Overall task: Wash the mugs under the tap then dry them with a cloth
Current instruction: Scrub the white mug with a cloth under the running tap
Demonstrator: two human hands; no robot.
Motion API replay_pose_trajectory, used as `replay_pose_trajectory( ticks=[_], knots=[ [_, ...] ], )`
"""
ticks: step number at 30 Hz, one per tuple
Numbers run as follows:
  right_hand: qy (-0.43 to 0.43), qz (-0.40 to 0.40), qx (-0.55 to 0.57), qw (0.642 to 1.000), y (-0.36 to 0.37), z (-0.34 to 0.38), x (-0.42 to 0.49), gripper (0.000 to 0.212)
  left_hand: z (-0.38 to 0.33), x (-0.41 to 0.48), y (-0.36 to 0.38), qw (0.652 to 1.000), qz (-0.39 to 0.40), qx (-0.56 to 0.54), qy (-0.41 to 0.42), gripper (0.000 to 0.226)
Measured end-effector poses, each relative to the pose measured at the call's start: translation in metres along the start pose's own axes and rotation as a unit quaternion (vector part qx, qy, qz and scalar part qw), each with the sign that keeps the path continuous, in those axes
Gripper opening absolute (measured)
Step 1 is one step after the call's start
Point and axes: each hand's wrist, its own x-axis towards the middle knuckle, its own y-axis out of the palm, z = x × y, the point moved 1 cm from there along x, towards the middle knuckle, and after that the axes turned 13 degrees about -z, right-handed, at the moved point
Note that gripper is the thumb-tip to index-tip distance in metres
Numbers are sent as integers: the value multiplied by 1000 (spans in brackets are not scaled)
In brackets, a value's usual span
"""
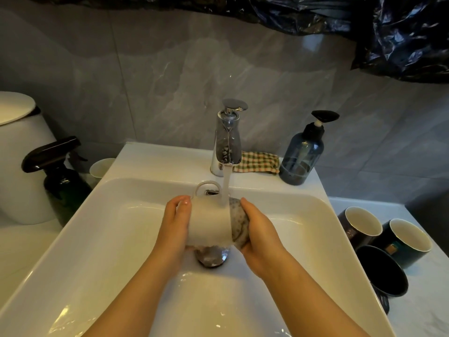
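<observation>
A white mug point(210, 223) lies on its side over the sink drain, its handle point(205, 187) pointing away from me. Water runs from the chrome tap point(228, 139) onto the mug's right end. My left hand point(173, 223) grips the mug's base end. My right hand point(256, 233) holds a grey speckled sponge point(238, 223) against the mug's open end. Three dark mugs point(388, 246) stand on the counter to the right of the sink. A checked cloth point(257, 162) lies folded behind the tap.
The white sink point(97, 239) fills the middle, its drain plug point(212, 257) under the mug. A blue pump bottle point(302, 154) stands at the back right. A dark spray bottle point(60, 176) and a white cup point(100, 166) stand to the left.
</observation>
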Motion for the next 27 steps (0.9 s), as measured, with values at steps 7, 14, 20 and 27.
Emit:
replay_pose_trajectory(
  ticks=[7, 14, 20, 27],
  knots=[
    [-64, 44, 0, 997, 2, 2, -2, 21, 1, -3, -1, 1000, -17, 15, 10, 8],
    [-155, -90, -147, 973, 25, 24, 20, 38, 1, -7, -1, 972, -7, 94, 214, 18],
    [-519, -5, -270, 811, 22, -27, -11, 28, -9, -6, -3, 988, -42, -129, -77, 24],
    [-459, -70, -249, 850, 17, -20, -2, 32, -7, -7, 1, 994, 19, -72, -83, 20]
  ],
)
